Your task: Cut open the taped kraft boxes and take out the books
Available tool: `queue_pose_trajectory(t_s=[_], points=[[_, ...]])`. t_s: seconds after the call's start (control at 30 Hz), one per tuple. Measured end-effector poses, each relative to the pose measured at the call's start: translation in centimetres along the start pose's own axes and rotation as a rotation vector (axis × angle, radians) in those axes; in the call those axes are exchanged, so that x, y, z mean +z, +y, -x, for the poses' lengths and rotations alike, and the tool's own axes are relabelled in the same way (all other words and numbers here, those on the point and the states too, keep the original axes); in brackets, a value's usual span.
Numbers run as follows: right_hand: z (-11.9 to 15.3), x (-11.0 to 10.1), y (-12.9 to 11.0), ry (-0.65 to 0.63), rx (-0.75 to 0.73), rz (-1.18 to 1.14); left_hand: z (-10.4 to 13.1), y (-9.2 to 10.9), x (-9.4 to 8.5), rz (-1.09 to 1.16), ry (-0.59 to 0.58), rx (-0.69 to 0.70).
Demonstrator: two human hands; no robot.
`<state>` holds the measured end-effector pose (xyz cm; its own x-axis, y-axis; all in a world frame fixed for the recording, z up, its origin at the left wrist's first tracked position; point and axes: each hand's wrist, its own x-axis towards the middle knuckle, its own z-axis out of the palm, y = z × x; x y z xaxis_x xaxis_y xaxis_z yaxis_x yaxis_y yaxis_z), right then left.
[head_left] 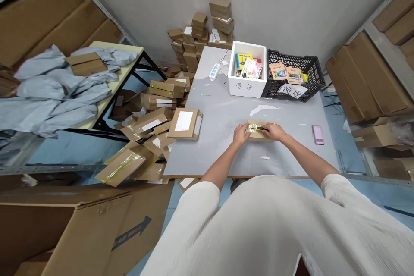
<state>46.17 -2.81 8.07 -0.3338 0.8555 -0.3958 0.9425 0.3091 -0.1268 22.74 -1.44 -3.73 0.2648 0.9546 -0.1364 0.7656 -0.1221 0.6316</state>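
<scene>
A small cardboard box (259,135) with shiny yellowish tape across it lies on the grey-covered table (220,155) in front of me. Its left end is gripped by my left hand (241,133), fingers closed around the edge. My right hand (273,131) is closed on a thin dark tool that looks like a box cutter (258,128). The tool lies along the taped top of the box, its tip pointing left; whether the blade is in the tape I cannot tell.
A labelled carton (184,123) sits at the table's left edge, beside a heap of boxes (155,123). Behind stand a white foam bin (247,90) and a black crate (291,90) holding colourful packets. A pink stack (317,134) lies right; a power strip (214,71) lies back left.
</scene>
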Motion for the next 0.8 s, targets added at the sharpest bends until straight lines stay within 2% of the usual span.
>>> queue_pose_trajectory(t_s=[0.27, 0.8], points=[[-1.0, -0.9, 0.0, -0.03, -0.067, 0.061, 0.1, 0.2, -0.3, -0.02, -0.005, 0.004], [-1.9, -2.2, -0.5, -0.09, -0.056, 0.111, 0.1, 0.7, -0.8, -0.088, -0.01, -0.014]])
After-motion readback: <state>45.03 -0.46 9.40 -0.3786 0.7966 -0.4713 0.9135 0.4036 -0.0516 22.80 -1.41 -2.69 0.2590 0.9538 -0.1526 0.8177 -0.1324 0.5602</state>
